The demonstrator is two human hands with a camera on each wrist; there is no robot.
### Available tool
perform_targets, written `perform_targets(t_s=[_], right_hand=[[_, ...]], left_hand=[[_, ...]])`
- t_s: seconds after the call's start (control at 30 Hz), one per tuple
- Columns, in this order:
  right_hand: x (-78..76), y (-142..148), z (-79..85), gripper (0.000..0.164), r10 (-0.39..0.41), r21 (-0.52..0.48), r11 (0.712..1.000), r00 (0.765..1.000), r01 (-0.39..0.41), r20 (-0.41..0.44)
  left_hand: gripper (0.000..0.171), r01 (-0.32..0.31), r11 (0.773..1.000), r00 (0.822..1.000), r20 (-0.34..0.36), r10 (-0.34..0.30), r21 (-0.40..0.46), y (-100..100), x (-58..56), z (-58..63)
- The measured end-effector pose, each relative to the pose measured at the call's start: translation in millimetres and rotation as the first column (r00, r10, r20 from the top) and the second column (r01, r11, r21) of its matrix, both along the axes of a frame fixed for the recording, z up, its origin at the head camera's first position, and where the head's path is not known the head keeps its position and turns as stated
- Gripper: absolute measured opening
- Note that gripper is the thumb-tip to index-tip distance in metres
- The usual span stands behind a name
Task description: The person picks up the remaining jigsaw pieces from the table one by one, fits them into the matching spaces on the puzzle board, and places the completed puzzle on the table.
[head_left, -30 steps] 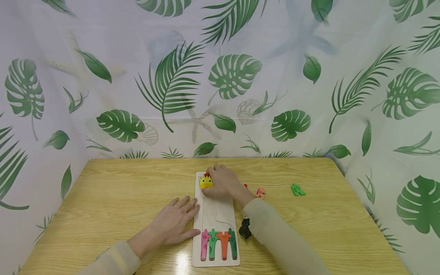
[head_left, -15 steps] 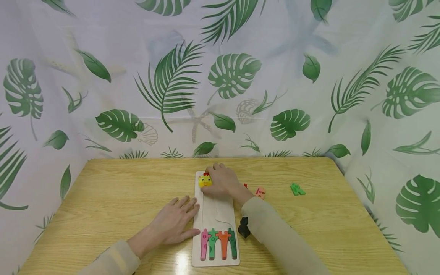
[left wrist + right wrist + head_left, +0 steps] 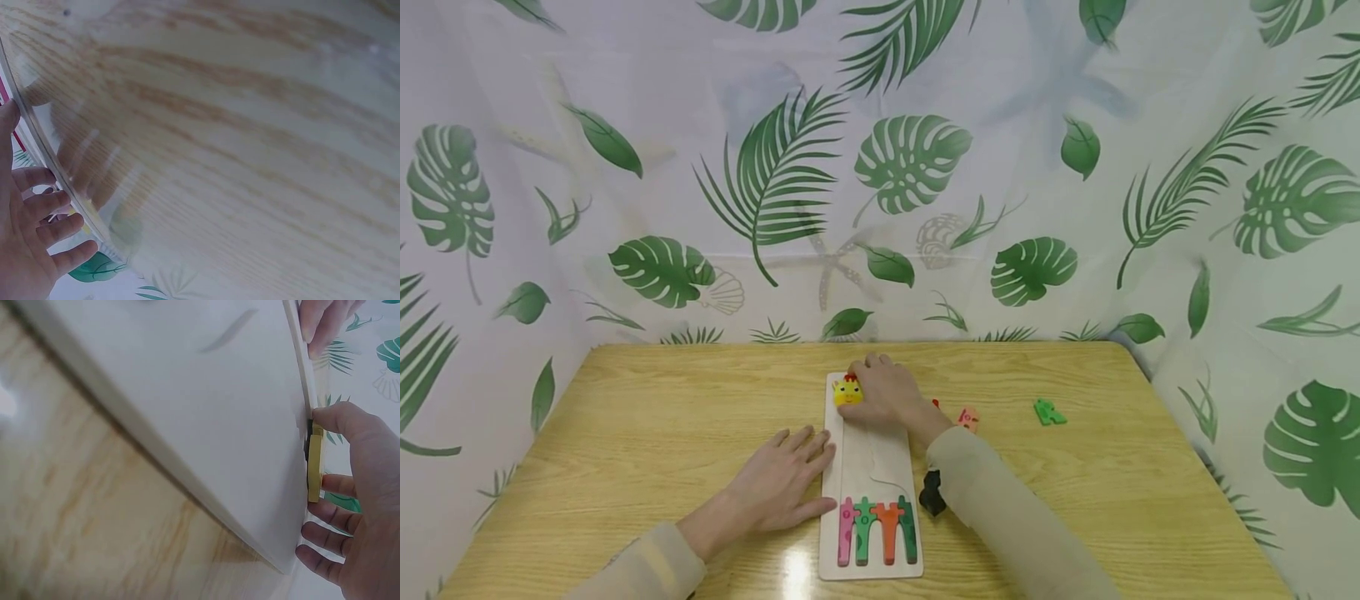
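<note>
A pale puzzle board (image 3: 859, 454) lies lengthwise on the table. At its far end my right hand (image 3: 887, 396) pinches a yellow giraffe-head puzzle piece (image 3: 847, 391). The right wrist view shows this yellow piece (image 3: 315, 469) edge-on between thumb and fingers at the board's surface. My left hand (image 3: 775, 487) rests beside the board's left edge, fingers spread, the thumb at the rim. Near end: pink (image 3: 845, 533), green (image 3: 862, 533), orange (image 3: 888, 533) and dark green (image 3: 908, 533) leg pieces sit side by side on the board. My right hand covers the board's far right corner.
To the right of the board lie a coral-pink piece (image 3: 968, 418) and a green piece (image 3: 1048, 412). A red bit (image 3: 936, 403) shows beside the right wrist, mostly hidden. A leaf-print cloth (image 3: 880, 208) hangs behind the wooden table (image 3: 700, 392).
The giraffe-head piece has shifted very slightly toward the board's far end, with my right hand still on it. My left hand has stayed in place.
</note>
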State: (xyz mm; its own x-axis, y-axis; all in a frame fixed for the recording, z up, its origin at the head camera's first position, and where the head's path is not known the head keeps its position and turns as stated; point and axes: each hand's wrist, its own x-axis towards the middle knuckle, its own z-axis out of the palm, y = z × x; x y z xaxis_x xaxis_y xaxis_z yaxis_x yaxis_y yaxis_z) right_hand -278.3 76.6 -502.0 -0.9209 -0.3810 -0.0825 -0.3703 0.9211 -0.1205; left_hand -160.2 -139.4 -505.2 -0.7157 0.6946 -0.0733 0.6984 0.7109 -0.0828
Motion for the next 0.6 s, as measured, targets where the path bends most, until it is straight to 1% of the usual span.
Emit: perform_targets(t_s=[0.33,0.6], right_hand=[[-1.6,0.7,0.1,0.074,-0.001,-0.004,1.0,1.0,0.001,0.005],[-2.4,0.2,-0.8,0.075,0.002,0.003,1.0,1.0,-0.002,0.007]], left_hand=[[0.077,-0.003,1.0,1.0,0.013,0.003,0.009,-0.1,-0.9,-0.5],[0.077,-0.003,1.0,1.0,0.008,0.003,0.014,0.3,-1.9,-0.9]])
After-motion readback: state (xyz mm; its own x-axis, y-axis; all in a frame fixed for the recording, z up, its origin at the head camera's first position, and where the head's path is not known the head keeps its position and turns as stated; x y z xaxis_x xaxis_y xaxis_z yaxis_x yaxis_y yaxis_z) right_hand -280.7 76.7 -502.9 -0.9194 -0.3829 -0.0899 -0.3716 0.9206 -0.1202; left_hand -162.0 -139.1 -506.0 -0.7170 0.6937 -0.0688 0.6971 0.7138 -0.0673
